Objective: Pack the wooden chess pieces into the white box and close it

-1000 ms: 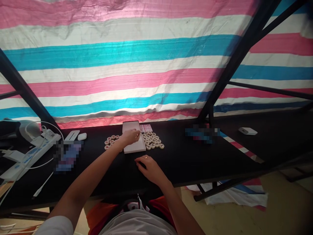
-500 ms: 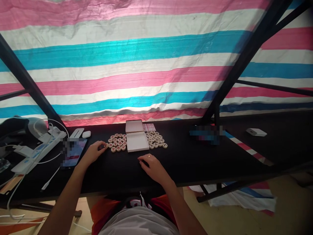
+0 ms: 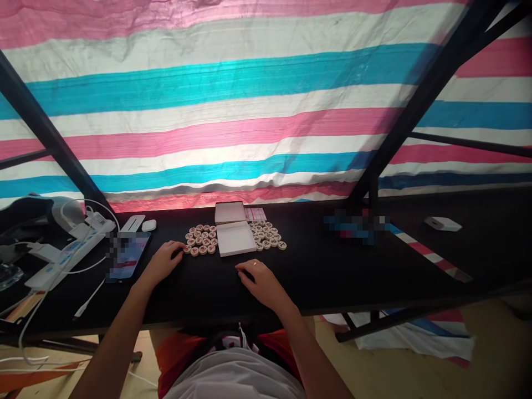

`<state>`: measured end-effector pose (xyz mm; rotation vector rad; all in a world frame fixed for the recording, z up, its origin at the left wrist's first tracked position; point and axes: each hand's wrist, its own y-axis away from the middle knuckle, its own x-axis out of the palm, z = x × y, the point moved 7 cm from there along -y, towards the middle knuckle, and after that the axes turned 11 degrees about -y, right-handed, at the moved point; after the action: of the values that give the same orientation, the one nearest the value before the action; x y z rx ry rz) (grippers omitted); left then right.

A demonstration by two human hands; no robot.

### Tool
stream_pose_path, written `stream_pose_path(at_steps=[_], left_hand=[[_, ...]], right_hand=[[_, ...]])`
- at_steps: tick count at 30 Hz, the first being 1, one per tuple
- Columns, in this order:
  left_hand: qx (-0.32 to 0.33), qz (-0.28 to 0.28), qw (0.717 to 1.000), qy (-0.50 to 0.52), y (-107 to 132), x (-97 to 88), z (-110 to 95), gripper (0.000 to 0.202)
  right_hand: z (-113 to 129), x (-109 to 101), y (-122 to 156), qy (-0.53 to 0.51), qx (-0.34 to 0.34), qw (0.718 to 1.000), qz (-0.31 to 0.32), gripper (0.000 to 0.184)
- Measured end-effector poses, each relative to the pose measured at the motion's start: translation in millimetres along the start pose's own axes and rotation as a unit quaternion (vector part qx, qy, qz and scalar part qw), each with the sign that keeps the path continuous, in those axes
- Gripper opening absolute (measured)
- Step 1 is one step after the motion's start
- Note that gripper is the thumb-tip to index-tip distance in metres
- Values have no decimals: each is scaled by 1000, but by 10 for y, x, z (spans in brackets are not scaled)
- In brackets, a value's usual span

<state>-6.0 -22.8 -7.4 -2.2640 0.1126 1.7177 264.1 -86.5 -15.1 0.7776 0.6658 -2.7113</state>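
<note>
Shifted leftward from above the white rectangular cardboard box [image 3: 236, 239], the left hand [image 3: 166, 260] touches a round cream red-marked disc [image 3: 187, 250], whether gripping or not cannot be told, so a careless nudge could scatter the matching discs [image 3: 205, 242] just right of that grip, the slack right hand [image 3: 259, 281] bracing nothing.

The left hand [image 3: 166, 259], a second ago over the white box [image 3: 236, 238], is now off toward nine o'clock, beside the red-marked pieces [image 3: 205, 241]. The piece [image 3: 187, 250] at its fingertips, apart half a second ago, now sits close against the group's eight-o'clock corner.
</note>
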Motion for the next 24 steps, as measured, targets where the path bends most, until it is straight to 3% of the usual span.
stream_pose_path(at_steps=[8, 11, 14, 17, 20, 24], left_hand=[[-22, 3, 1000, -5, 21, -50, -15, 27], [-27, -33, 998, -35, 45, -151, -84, 24], [-8, -87, 995, -53, 126, -230, -379, 25], [25, -82, 996, -39, 211, -109, -841, 26], [77, -55, 995, -31, 232, 132, -1262, 28], [100, -57, 992, -46, 203, 358, -1403, 30]], right_hand=[[19, -18, 8, 0, -4, 1000, -3, 23], [3, -136, 17, -7, -12, 997, -82, 27], [-98, -218, 27, 5, 22, 989, -148, 30], [-178, -157, 4, 56, 46, 989, -125, 34], [-177, -79, -17, 96, 34, 991, -84, 34], [-126, -42, -12, 77, 24, 996, -44, 32]])
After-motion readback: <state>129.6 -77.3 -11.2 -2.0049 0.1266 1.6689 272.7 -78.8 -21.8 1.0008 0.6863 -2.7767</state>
